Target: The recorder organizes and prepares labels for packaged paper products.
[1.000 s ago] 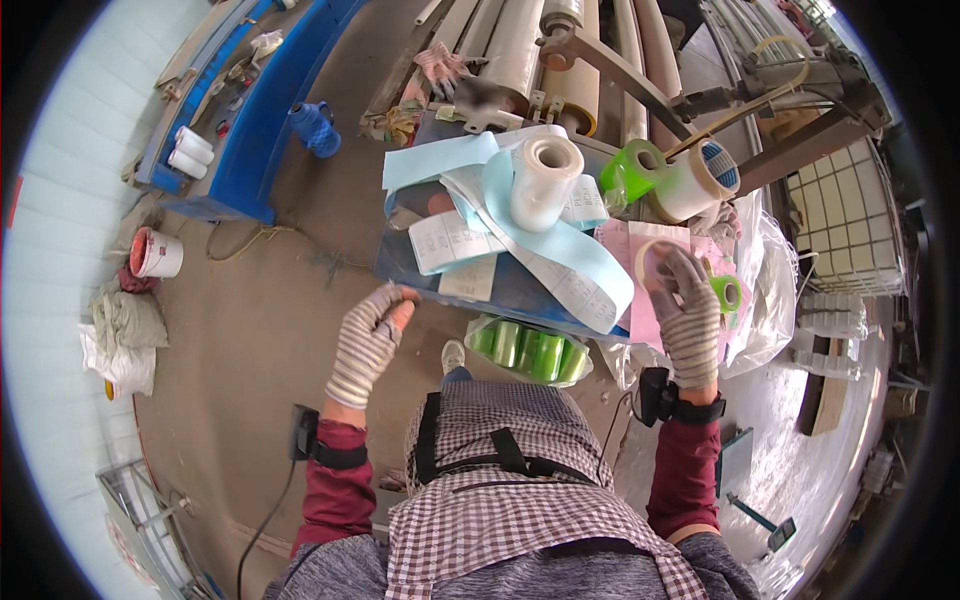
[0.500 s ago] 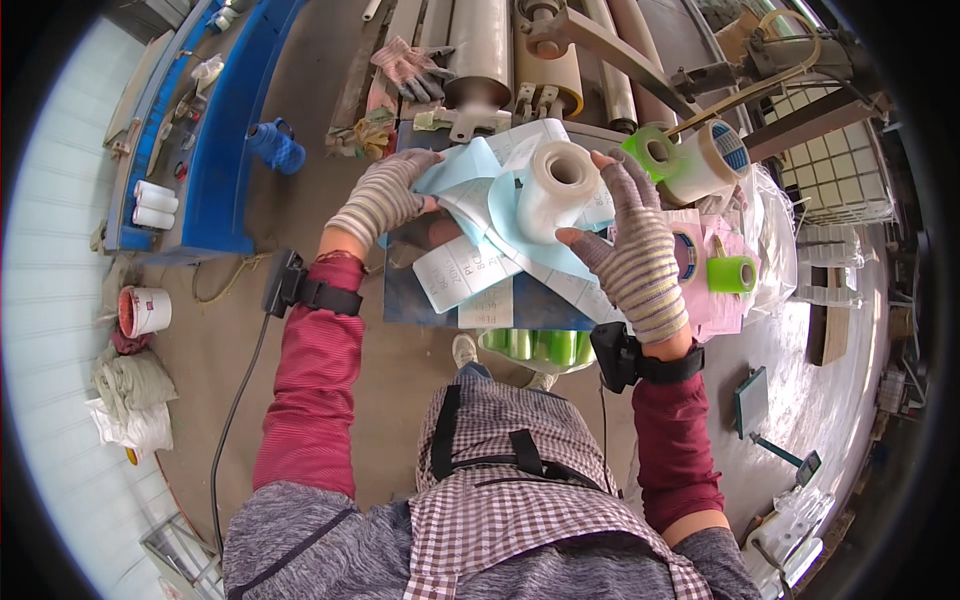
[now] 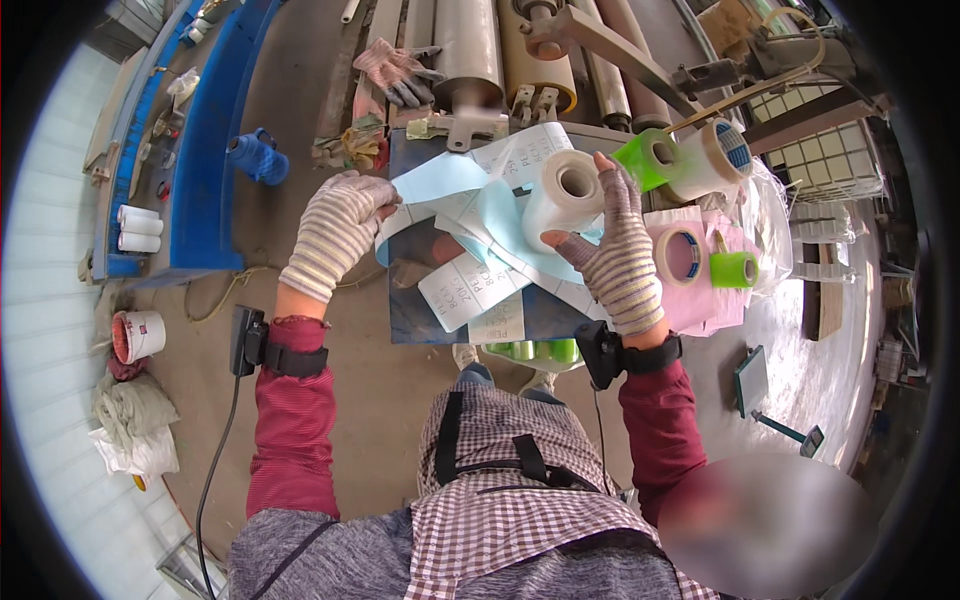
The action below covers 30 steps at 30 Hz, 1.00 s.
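My left hand, in a striped fingerless glove, is closed on the end of a pale blue paper strip and pulls it out to the left. The strip loops back around a roll of clear film that stands upright with its hollow core facing up. My right hand, gloved the same way, grips the right side of this roll, thumb in front and fingers behind. Under and around the roll lie white label strips with handwriting, spread over a dark blue table top.
Green film rolls, a wide tape roll and a roll of tape on pink sheets stand to the right. Metal rollers and a work glove lie beyond the table. A blue jug stands at left.
My left hand has moved left and slightly down, drawing the blue strip's end out from the roll. My right hand stays at the roll.
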Each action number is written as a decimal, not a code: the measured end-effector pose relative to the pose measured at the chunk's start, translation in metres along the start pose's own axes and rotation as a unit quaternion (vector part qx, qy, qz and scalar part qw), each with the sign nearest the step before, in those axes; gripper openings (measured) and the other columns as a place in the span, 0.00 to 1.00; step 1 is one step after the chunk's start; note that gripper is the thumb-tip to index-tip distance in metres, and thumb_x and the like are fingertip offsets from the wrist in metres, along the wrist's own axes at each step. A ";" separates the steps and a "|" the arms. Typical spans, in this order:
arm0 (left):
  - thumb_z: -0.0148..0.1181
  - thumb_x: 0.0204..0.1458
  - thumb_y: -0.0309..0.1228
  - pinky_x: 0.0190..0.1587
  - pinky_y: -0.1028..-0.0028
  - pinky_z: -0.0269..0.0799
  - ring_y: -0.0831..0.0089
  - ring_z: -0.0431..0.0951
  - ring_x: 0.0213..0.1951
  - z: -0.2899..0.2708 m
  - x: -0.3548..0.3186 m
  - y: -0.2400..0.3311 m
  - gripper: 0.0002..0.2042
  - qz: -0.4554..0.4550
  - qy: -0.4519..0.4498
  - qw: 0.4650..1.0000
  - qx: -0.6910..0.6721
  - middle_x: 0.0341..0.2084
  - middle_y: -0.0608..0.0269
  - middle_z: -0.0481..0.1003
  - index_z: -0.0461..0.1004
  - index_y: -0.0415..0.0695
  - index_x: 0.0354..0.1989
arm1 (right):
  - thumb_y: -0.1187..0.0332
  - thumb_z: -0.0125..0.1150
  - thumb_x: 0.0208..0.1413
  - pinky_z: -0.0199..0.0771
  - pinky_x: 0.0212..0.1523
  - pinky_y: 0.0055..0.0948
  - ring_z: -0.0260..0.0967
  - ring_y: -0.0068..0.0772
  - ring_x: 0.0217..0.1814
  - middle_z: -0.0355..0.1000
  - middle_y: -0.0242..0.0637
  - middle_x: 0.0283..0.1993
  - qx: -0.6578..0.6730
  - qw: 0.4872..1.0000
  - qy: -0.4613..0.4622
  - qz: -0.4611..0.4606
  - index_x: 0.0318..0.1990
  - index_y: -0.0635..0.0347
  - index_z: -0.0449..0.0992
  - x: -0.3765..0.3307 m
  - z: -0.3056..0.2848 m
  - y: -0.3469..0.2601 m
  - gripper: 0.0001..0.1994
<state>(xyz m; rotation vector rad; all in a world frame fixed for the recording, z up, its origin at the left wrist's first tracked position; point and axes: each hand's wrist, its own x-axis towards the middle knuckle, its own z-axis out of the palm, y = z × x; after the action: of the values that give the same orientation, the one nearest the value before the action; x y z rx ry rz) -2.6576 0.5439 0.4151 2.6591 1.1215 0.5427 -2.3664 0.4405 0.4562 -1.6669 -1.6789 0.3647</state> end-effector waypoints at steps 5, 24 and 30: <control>0.61 0.41 0.26 0.41 0.65 0.68 0.59 0.73 0.34 0.012 -0.014 0.000 0.06 0.003 0.007 0.998 -0.060 0.31 0.60 0.76 0.74 0.42 0.29 | 0.63 0.66 0.47 0.63 0.55 0.30 0.65 0.38 0.54 0.66 0.46 0.53 0.168 0.981 -0.020 0.098 0.54 0.64 0.66 0.029 -0.022 0.010 0.27; 0.60 0.40 0.27 0.45 0.65 0.69 0.61 0.73 0.36 -0.043 0.042 0.012 0.07 0.076 -0.011 0.993 0.095 0.28 0.64 0.75 0.76 0.48 0.30 | 0.53 0.61 0.47 0.69 0.49 0.33 0.70 0.43 0.47 0.71 0.42 0.48 -0.098 0.886 -0.446 -0.087 0.54 0.56 0.69 0.169 0.011 -0.011 0.27; 0.61 0.39 0.28 0.41 0.67 0.70 0.60 0.73 0.37 -0.077 0.130 0.042 0.08 0.190 -0.057 0.965 0.169 0.27 0.61 0.76 0.77 0.50 0.30 | 0.50 0.61 0.46 0.71 0.43 0.35 0.71 0.44 0.40 0.73 0.44 0.40 -0.209 0.863 -0.440 -0.133 0.51 0.50 0.72 0.159 0.036 -0.049 0.25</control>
<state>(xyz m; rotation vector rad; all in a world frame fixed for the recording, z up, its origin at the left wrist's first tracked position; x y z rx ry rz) -2.5780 0.6120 0.5321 3.1834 0.7247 0.2660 -2.4098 0.5958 0.5099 -1.6216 -2.7997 0.7417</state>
